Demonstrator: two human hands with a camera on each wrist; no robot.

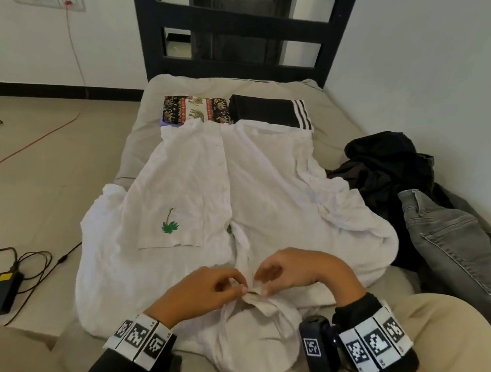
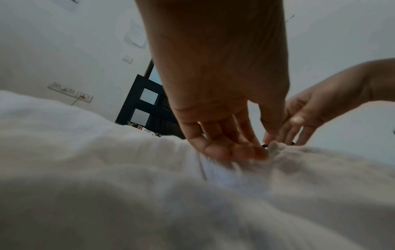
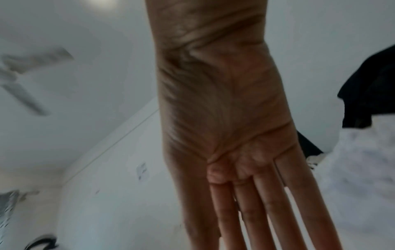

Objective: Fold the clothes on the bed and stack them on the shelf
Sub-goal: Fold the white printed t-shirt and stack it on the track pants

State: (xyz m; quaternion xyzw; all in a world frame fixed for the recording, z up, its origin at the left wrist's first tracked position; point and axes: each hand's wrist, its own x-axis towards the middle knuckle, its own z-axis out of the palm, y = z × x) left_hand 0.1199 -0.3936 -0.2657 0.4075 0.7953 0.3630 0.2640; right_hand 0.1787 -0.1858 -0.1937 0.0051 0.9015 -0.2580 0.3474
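- Head view: white shirt [image 1: 208, 188] spread front-up across the bed [image 1: 329, 110], collar end nearest the person.
- Left hand [image 1: 198, 289] and right hand [image 1: 296, 268] both pinch the shirt's placket near the collar, fingertips almost touching; looks like buttoning or aligning before the fold.
- Done, apparently: patterned folded cloth [image 1: 196, 110] and black striped garment [image 1: 271, 110] lie flat at the bed's far end.
- Left: dark clothes heap [image 1: 387, 163] and grey jeans [image 1: 455, 236] unfolded at right.
- No garment visibly shelved yet; dark shelf frame [image 1: 238, 29] stands beyond the bed.
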